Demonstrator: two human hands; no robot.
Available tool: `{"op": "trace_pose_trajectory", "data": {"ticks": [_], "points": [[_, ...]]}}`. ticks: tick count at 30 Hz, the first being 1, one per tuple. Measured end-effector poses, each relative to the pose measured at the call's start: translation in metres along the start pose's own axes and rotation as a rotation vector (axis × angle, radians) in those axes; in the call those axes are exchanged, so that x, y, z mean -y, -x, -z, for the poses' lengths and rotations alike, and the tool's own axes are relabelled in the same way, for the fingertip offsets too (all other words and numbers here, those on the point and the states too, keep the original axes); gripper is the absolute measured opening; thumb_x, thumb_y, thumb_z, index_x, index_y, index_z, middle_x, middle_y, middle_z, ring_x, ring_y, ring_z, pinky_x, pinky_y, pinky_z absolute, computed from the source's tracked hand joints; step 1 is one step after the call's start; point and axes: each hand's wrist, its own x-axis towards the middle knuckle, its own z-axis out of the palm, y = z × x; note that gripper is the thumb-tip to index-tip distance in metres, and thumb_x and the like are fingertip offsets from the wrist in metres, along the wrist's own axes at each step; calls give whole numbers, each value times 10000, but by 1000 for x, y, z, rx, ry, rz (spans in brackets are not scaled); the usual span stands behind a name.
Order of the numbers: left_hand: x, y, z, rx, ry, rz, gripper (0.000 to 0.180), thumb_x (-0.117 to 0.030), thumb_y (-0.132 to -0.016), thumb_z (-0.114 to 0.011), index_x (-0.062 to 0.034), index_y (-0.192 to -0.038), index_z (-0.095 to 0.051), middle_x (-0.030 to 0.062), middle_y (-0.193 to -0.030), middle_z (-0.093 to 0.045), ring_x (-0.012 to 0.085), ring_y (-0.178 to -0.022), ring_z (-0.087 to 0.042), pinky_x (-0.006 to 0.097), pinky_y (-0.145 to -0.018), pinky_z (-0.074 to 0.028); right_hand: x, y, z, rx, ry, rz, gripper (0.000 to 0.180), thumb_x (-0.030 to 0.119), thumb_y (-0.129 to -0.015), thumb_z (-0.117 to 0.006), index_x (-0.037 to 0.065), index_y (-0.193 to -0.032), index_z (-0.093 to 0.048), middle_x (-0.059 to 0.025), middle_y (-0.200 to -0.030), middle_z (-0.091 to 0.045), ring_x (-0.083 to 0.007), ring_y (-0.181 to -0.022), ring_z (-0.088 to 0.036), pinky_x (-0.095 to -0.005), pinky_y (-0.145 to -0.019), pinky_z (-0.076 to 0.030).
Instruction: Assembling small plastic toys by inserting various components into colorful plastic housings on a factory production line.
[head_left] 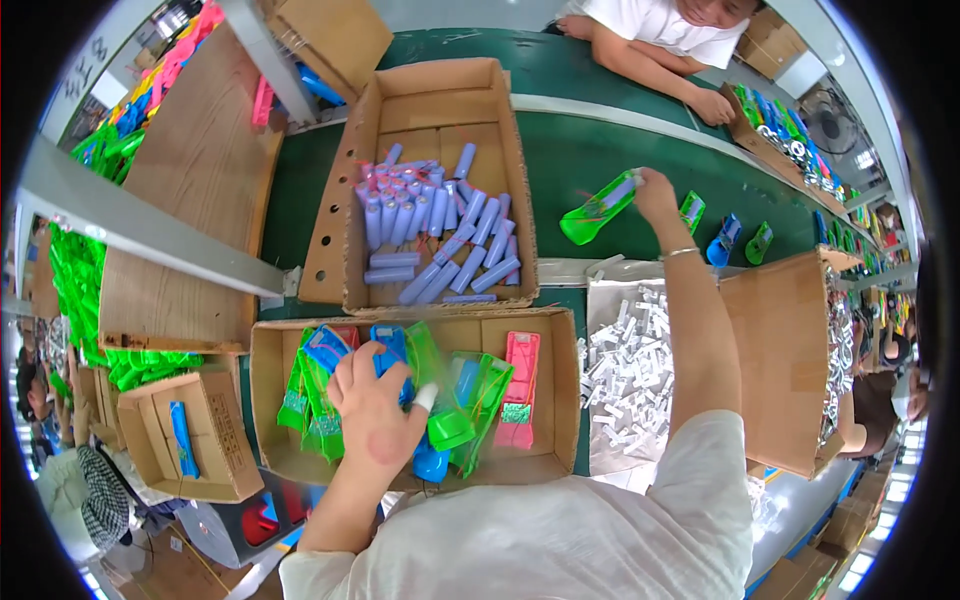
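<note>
My right hand [657, 200] reaches over the green work surface. Its fingers pinch the upper end of a green plastic casing [585, 222], which has a pale purple battery cell and red wire inside. My left hand [378, 402] is down in a cardboard box [562, 400] of casings. Its fingers curl over a blue plastic casing [392, 342], with the thumb, wrapped in a white covering, on the right side. Around it lie several green casings [485, 400], blue ones and a pink casing [518, 385]. A green piece beside the thumb is blurred.
Beyond sits a cardboard box [440, 95] of purple wired cells [420, 215]. Small white parts [630, 355] lie at right. More casings [725, 240] stand along the green surface [570, 150], by a cardboard partition [770, 350]. Opposite, a person [650, 50] leans on the surface.
</note>
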Motion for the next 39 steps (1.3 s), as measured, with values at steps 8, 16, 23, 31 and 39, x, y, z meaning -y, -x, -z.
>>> {"op": "trace_pose_trajectory", "data": {"ticks": [8, 16, 23, 31, 39], "points": [[15, 9, -1, -51, 288, 13, 174, -59, -658, -743, -75, -787, -627, 140, -1183, -495, 316, -1059, -424, 409, -929, -338, 79, 70, 26, -331, -386, 280, 317, 4, -832, -544, 23, -1148, -545, -212, -1119, -535, -370, -971, -556, -380, -808, -482], [15, 16, 22, -153, 666, -87, 176, -12, -711, -687, -60, -842, -580, 184, -1196, -492, 311, -1055, -504, 389, -889, -431, 189, 214, 86, 263, -911, 392, 312, 78, -863, -573, 42, -1173, -566, -107, -1110, -592, -211, -972, -599, -292, -821, -475], [-35, -4, 7, -50, 950, -405, 320, -18, -738, -664, -72, -1041, -577, 173, -1266, -429, 327, -1144, -446, 406, -944, -409, 219, 235, 77, 451, -1369, 310, 431, 369, -963, -443, -4, -1175, -474, -85, -1037, -573, -144, -976, -545, -301, -863, -443], [-40, -27, 15, 854, 1672, 327, 561, 16, -884, -473, -37, -1379, -215, 84, -1196, -475, 176, -1153, -447, 351, -989, -369, 224, 213, 79, 153, -1142, 407, 271, 163, -963, -378, 0, -1163, -459, -86, -1075, -552, -136, -941, -515, -267, -833, -428], [-29, -21, -13, 372, 1301, -75, 607, 78, -779, -448, -17, -1333, -217, 102, -1162, -413, 201, -1117, -422, 340, -980, -334, 232, 235, 95, 309, -532, 327, 141, 138, -742, -672, 45, -837, -626, -132, -692, -574, -316, -627, -550, -368, -573, -454]]}}
